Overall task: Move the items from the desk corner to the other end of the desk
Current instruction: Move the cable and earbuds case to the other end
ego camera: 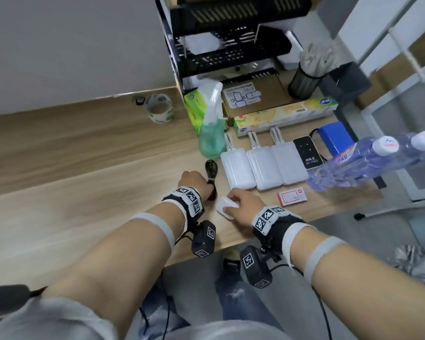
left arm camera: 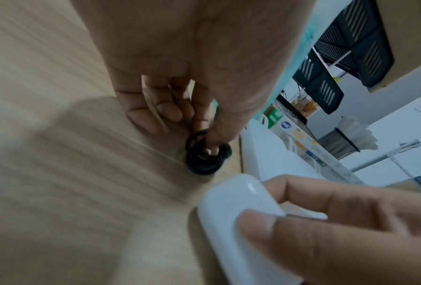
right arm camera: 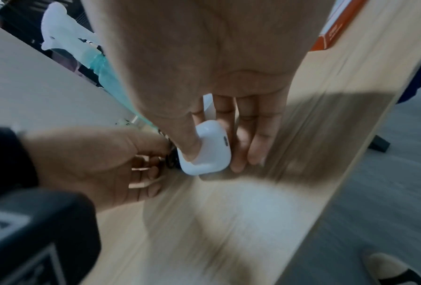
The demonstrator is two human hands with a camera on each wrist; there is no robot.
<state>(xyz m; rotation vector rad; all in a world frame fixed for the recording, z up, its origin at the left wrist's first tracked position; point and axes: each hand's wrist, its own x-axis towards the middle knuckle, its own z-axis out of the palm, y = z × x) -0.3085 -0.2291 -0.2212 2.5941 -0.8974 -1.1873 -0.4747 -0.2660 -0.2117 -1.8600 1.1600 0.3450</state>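
Near the desk (ego camera: 59,217) front edge, your left hand (ego camera: 192,181) pinches the coiled black cable (ego camera: 211,170), and your right hand (ego camera: 243,204) is curled round the white case (ego camera: 225,207), both beside the power banks (ego camera: 263,168).

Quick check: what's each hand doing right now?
Left hand: fingers pinching the coiled black cable.
Right hand: gripping the white earbuds case.

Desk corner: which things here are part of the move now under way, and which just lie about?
In the job:
left hand pinching the coiled black cable
right hand gripping the white case

Lying about:
tape roll
spray bottle
three white power banks
red card box
pen holder
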